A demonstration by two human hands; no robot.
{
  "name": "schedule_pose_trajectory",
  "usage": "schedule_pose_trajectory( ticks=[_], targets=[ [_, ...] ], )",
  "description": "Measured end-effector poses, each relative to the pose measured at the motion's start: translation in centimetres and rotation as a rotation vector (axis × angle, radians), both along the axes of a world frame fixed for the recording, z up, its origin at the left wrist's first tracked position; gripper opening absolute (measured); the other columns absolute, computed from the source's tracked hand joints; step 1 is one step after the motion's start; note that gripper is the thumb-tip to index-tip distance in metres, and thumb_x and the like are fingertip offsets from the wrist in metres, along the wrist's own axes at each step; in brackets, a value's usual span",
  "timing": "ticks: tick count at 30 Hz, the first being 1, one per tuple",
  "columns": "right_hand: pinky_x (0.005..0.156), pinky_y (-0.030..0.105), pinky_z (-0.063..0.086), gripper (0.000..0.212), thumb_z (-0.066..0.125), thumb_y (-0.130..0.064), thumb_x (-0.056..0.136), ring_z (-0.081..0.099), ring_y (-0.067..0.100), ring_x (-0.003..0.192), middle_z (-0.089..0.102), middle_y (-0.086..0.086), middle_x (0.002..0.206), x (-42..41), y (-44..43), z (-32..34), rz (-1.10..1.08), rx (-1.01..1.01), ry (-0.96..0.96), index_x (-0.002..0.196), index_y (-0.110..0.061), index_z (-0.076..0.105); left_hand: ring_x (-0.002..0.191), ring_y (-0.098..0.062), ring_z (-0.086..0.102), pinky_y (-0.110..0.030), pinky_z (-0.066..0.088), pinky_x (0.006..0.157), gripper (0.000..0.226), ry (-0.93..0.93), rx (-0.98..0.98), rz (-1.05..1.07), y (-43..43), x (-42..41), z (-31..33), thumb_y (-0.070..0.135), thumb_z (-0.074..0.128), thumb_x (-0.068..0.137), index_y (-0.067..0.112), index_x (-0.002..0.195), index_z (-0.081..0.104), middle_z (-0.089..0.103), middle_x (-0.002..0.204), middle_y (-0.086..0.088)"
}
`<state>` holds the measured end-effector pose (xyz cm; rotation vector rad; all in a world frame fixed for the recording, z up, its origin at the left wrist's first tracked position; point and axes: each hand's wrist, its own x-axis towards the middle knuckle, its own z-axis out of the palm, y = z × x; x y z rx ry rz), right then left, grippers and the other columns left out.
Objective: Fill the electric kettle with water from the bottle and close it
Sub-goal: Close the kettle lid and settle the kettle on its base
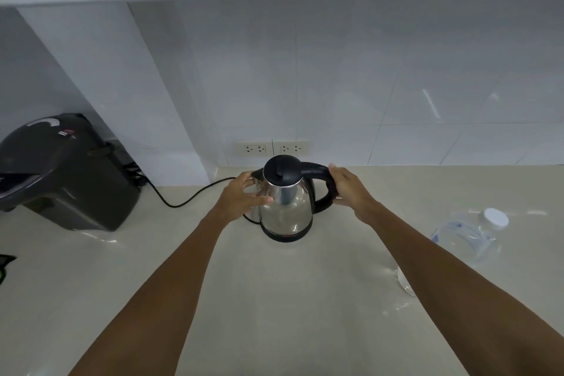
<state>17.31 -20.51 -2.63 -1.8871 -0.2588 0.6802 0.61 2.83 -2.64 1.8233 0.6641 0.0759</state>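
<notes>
A steel electric kettle (287,207) with a black lid and black handle stands upright on its base in the middle of the counter, lid down. My left hand (244,195) is pressed against the kettle's left side near the spout. My right hand (348,189) is wrapped around the black handle on the right. A clear plastic water bottle (467,238) with a white cap lies on its side at the right, capped, partly hidden behind my right forearm.
A black appliance (64,174) stands at the left, with a black cord (183,195) running across the counter toward the kettle. Two wall sockets (271,148) sit on the tiled wall behind. The pale counter (274,299) stretches toward me.
</notes>
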Motion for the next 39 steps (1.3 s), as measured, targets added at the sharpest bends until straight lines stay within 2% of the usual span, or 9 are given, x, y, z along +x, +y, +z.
schedule_pose_trajectory(
  ticks=[3,5,9,12,18,23,32,35,39],
  targets=[
    [0.088,0.041,0.055,0.029,0.047,-0.044,0.100,0.062,0.027,0.116,0.065,0.003,0.120,0.1,-0.4,0.1,-0.049,0.062,0.107,0.116,-0.026,0.063,0.127,-0.027,0.065,-0.055,0.052,0.109,0.085,0.010,0.029,0.038,-0.1,0.1,-0.3,0.031,0.101,0.064,0.028,0.137,0.059,0.063,0.135,0.003],
    [0.086,0.041,0.055,0.025,0.050,-0.044,0.100,0.062,0.026,0.116,0.065,0.002,0.122,-0.1,-0.5,-0.1,-0.065,0.076,0.127,0.113,-0.028,0.064,0.122,-0.026,0.067,-0.051,0.053,0.108,0.091,0.016,0.047,0.043,-0.3,0.1,-0.3,0.029,0.103,0.062,0.027,0.140,0.056,0.061,0.140,0.000],
    [0.097,0.048,0.054,0.039,0.056,-0.058,0.094,0.062,0.023,0.113,0.066,0.000,0.120,-0.4,-0.3,0.1,-0.072,0.067,0.139,0.115,-0.026,0.063,0.121,-0.024,0.068,-0.042,0.053,0.106,0.096,0.022,0.063,0.051,-0.9,0.1,-0.2,0.033,0.102,0.064,0.026,0.145,0.052,0.061,0.139,0.002],
    [0.096,0.047,0.053,0.037,0.058,-0.057,0.093,0.062,0.024,0.113,0.067,0.000,0.118,-0.4,-0.1,0.4,-0.089,0.049,0.151,0.112,-0.026,0.064,0.123,-0.026,0.066,-0.036,0.051,0.102,0.097,0.033,0.080,0.054,-1.4,0.3,0.0,0.032,0.101,0.066,0.023,0.147,0.048,0.058,0.135,0.004],
    [0.087,0.043,0.052,0.032,0.060,-0.059,0.090,0.060,0.025,0.110,0.067,0.002,0.115,-0.6,0.3,1.0,-0.126,0.013,0.158,0.101,-0.029,0.063,0.128,-0.025,0.060,-0.045,0.050,0.111,0.093,0.028,0.115,0.075,-2.1,0.4,0.3,0.027,0.101,0.068,0.019,0.144,0.048,0.058,0.133,0.001],
    [0.087,0.044,0.052,0.044,0.062,-0.057,0.087,0.059,0.030,0.112,0.065,0.006,0.118,-0.6,0.6,1.2,-0.159,-0.015,0.177,0.114,-0.023,0.061,0.127,-0.025,0.061,-0.044,0.051,0.109,0.093,0.046,0.131,0.072,-2.3,0.5,0.9,0.026,0.100,0.069,0.017,0.145,0.046,0.057,0.126,0.003],
    [0.094,0.051,0.051,0.059,0.067,-0.063,0.078,0.056,0.032,0.114,0.061,0.006,0.122,-0.5,1.1,1.8,-0.148,-0.065,0.163,0.119,-0.020,0.060,0.121,-0.019,0.056,-0.032,0.047,0.100,0.091,0.104,0.174,0.061,-2.6,0.6,1.5,0.026,0.098,0.073,0.014,0.146,0.045,0.056,0.123,0.005],
    [0.097,0.051,0.049,0.060,0.059,-0.070,0.083,0.055,0.029,0.115,0.060,0.003,0.123,-0.4,0.7,1.6,-0.084,-0.091,0.100,0.120,-0.023,0.059,0.126,-0.022,0.058,-0.030,0.046,0.095,0.091,0.123,0.172,0.059,-2.7,0.6,1.6,0.030,0.098,0.074,0.013,0.146,0.045,0.058,0.125,0.004],
    [0.097,0.041,0.044,0.069,0.039,-0.072,0.092,0.055,0.028,0.117,0.061,0.006,0.128,-0.8,0.9,2.4,0.004,-0.237,-0.159,0.131,-0.018,0.056,0.134,-0.023,0.055,-0.030,0.042,0.093,0.085,0.151,0.205,0.029,-2.9,0.5,2.4,0.043,0.089,0.083,0.011,0.146,0.043,0.058,0.129,0.002]
  ],
)
